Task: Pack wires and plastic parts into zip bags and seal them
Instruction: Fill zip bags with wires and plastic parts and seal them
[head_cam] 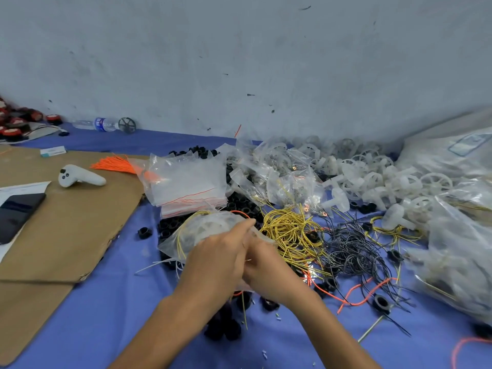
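- While both hands meet at the zip bag (205, 233), I log the step as finishing the fill or starting the seal: a white plastic wheel (210, 227) and a yellow wire (179, 243) sit inside it.
- Left hand (218, 259): fingers clenched on the bag's right end.
- Right hand (269, 270): partly hidden under the left; its fingers appear to pinch that same end.
- Bag is held low over the table (106, 302), in front of the empty bag stack (191, 187) and just beside the loose yellow wires (290, 233).
- Long axis runs left to right. Mouth, I judge, points right, into the hands. The zip line itself is hidden.
- Next move calls for tucking any stray wire inside, then pinching along the zip from one end to the other with even pressure.
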### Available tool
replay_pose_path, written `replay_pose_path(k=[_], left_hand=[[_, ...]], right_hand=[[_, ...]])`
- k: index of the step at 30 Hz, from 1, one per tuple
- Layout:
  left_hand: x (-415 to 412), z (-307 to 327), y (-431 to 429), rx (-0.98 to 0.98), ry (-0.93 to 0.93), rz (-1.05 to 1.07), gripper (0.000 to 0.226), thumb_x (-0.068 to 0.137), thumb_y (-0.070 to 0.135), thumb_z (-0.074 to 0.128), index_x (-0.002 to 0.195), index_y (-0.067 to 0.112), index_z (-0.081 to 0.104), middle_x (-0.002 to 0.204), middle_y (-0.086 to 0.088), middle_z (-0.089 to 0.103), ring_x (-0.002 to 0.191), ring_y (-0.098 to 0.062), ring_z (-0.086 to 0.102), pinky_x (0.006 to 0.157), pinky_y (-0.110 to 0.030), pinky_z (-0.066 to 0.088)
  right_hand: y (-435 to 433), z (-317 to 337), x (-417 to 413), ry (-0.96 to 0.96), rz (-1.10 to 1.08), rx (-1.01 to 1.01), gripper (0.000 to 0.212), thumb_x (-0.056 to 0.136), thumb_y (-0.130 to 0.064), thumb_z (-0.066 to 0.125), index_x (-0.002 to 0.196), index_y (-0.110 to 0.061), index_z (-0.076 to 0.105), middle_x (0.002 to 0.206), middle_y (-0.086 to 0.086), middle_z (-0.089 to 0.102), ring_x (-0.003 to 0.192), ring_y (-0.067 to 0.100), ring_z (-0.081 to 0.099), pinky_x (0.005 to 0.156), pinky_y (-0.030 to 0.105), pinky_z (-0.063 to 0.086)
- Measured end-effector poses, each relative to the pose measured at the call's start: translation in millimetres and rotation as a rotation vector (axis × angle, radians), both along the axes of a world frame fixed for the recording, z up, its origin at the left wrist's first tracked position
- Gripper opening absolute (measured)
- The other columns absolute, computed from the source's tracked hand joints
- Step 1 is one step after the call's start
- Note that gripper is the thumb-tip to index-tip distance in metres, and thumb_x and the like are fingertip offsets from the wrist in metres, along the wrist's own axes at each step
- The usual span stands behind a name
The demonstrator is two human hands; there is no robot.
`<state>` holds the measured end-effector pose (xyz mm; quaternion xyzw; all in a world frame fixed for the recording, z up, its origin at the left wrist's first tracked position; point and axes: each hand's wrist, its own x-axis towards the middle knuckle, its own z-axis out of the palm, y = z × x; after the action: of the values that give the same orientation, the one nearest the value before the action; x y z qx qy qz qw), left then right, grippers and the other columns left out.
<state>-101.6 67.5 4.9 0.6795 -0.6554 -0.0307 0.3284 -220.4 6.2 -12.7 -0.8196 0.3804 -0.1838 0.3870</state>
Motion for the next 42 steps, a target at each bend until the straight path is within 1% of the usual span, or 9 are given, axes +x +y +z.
replay_pose_path(k=[5, 11, 19, 24, 30, 32, 35, 39, 42], left_hand=[[17, 5, -1, -0.081, 0.201, 0.011, 0.034, 0.101, 0.043, 0.041, 0.130, 0.039, 0.058, 0.081, 0.006, 0.072, 0.078, -0.016, 0.065, 0.075, -0.042, 0.051], [22, 10, -1, -0.090, 0.259, 0.000, 0.037, 0.096, 0.047, 0.040, 0.125, 0.041, 0.062, 0.063, 0.002, 0.065, 0.057, -0.011, 0.056, 0.060, -0.034, 0.047], [24, -1, -4, -0.073, 0.247, -0.011, 0.029, 0.096, 0.061, 0.036, 0.124, 0.068, 0.040, 0.090, 0.009, 0.074, 0.084, -0.008, 0.064, 0.073, -0.028, 0.054], [31, 2, -3, -0.081, 0.236, 0.004, 0.030, 0.093, 0.067, 0.035, 0.123, 0.075, 0.036, 0.067, 0.007, 0.067, 0.056, -0.009, 0.060, 0.056, -0.027, 0.051], [32, 9, -5, 0.010, 0.323, -0.017, 0.038, 0.087, 0.060, 0.037, 0.124, 0.069, 0.040, 0.095, 0.037, 0.062, 0.072, 0.011, 0.059, 0.071, -0.013, 0.048], [29, 12, -4, 0.026, 0.337, -0.024, 0.038, 0.089, 0.060, 0.036, 0.125, 0.062, 0.047, 0.098, 0.017, 0.070, 0.083, -0.001, 0.065, 0.079, -0.028, 0.053], [24, 16, -7, -0.023, 0.290, -0.005, 0.040, 0.092, 0.055, 0.038, 0.125, 0.045, 0.060, 0.076, 0.003, 0.070, 0.068, -0.009, 0.061, 0.071, -0.036, 0.051], [24, 19, -16, -0.010, 0.243, 0.032, 0.037, 0.099, 0.046, 0.040, 0.128, 0.038, 0.061, 0.088, 0.008, 0.072, 0.087, -0.011, 0.064, 0.082, -0.036, 0.050], [23, 19, -21, 0.013, 0.196, 0.028, 0.035, 0.103, 0.041, 0.040, 0.131, 0.034, 0.058, 0.106, 0.004, 0.072, 0.102, -0.018, 0.063, 0.089, -0.040, 0.049]], right_hand=[[-7, 12, -61, -0.090, 0.020, 0.097, 0.019, 0.088, -0.030, 0.056, 0.097, -0.031, 0.073, 0.083, 0.009, 0.069, 0.073, 0.031, 0.061, 0.069, 0.046, 0.053], [-99, 28, -89, -0.034, -0.281, -0.193, 0.018, 0.097, -0.025, 0.056, 0.108, -0.032, 0.068, 0.102, -0.012, 0.070, 0.080, 0.008, 0.067, 0.068, 0.029, 0.056], [-255, -3, -38, 0.605, -0.242, -0.416, 0.047, 0.093, -0.002, 0.042, 0.139, -0.011, 0.046, 0.139, 0.012, 0.054, 0.119, 0.030, 0.056, 0.094, 0.039, 0.049], [-294, -48, -64, 0.805, -0.292, -0.369, 0.046, 0.095, -0.034, 0.047, 0.138, -0.015, 0.042, 0.132, 0.017, 0.053, 0.116, 0.035, 0.054, 0.095, 0.045, 0.048], [-295, -34, -84, 0.573, -0.527, -0.436, 0.007, 0.095, -0.012, 0.044, 0.098, -0.016, 0.048, 0.096, 0.012, 0.064, 0.073, 0.026, 0.052, 0.060, 0.036, 0.044], [-284, -19, -93, 0.399, -0.614, -0.395, 0.010, 0.097, -0.015, 0.041, 0.100, -0.014, 0.051, 0.097, 0.011, 0.064, 0.076, 0.028, 0.053, 0.068, 0.038, 0.049], [-240, 14, -97, -0.098, -0.636, -0.111, 0.013, 0.102, -0.022, 0.044, 0.100, -0.017, 0.056, 0.103, 0.010, 0.066, 0.080, 0.026, 0.057, 0.063, 0.035, 0.046], [-138, 53, -103, -0.577, -0.401, 0.388, 0.019, 0.101, -0.023, 0.049, 0.102, -0.014, 0.066, 0.106, 0.010, 0.069, 0.079, 0.019, 0.068, 0.050, 0.025, 0.051], [-62, 52, -99, -0.790, -0.164, 0.746, 0.020, 0.097, -0.018, 0.056, 0.112, -0.010, 0.067, 0.111, 0.013, 0.067, 0.089, 0.027, 0.068, 0.074, 0.040, 0.060]])
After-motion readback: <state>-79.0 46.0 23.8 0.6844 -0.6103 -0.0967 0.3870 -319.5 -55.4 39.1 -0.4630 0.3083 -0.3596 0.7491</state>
